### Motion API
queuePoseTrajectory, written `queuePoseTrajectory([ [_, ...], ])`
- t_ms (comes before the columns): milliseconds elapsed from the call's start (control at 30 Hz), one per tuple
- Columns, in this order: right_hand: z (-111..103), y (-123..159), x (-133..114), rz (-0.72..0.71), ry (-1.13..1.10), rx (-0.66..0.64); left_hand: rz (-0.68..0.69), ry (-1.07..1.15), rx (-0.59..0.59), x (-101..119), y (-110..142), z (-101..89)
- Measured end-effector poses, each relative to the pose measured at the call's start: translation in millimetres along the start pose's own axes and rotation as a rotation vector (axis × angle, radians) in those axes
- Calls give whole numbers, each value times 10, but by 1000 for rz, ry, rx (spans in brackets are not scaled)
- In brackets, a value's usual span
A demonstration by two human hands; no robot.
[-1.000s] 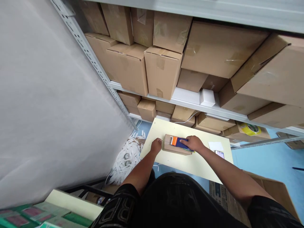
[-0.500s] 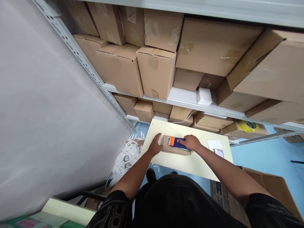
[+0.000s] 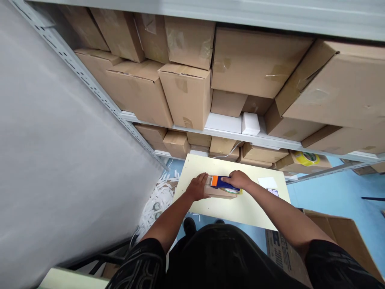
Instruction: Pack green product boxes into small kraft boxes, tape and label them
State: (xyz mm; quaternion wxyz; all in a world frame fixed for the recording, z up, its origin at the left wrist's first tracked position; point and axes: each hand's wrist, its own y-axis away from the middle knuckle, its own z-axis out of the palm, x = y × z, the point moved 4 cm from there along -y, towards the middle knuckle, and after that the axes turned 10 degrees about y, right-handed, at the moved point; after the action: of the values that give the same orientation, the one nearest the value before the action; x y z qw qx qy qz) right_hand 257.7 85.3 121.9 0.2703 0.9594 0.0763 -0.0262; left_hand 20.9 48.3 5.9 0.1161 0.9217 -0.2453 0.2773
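Note:
A small cardboard box (image 3: 221,194) lies on the pale yellow table (image 3: 198,162) in front of me. My right hand (image 3: 239,179) is wrapped round the handle of a blue and orange tape dispenser (image 3: 222,182), which rests over the top of the box. Part of the tape roll (image 3: 231,190) shows beneath the dispenser's body. My left hand (image 3: 197,187) lies flat against the box's left end, fingers stretched out over its upper edge, close to the dispenser's orange head.
A phone (image 3: 273,192) and white paper (image 3: 267,182) lie on the table's right side. Metal shelves full of cardboard boxes (image 3: 186,94) stand behind, with a yellow tape roll (image 3: 306,158) at lower right. White paper strips (image 3: 155,200) cover the floor at left; an open carton (image 3: 339,233) stands at right.
My left hand has moved onto the end of the box, its fingers now over the top edge. The dispenser stays on the box in my right hand. The whole view has shifted slightly.

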Motion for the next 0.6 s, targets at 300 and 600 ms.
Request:
queuePoseTrajectory([
  [300, -1, 230, 1016, 94, -175, -13, -31, 2, -22, 82, -5, -103],
  [600, 237, 481, 2052, 150, -292, -81, -36, 9, -26, 60, -24, -102],
])
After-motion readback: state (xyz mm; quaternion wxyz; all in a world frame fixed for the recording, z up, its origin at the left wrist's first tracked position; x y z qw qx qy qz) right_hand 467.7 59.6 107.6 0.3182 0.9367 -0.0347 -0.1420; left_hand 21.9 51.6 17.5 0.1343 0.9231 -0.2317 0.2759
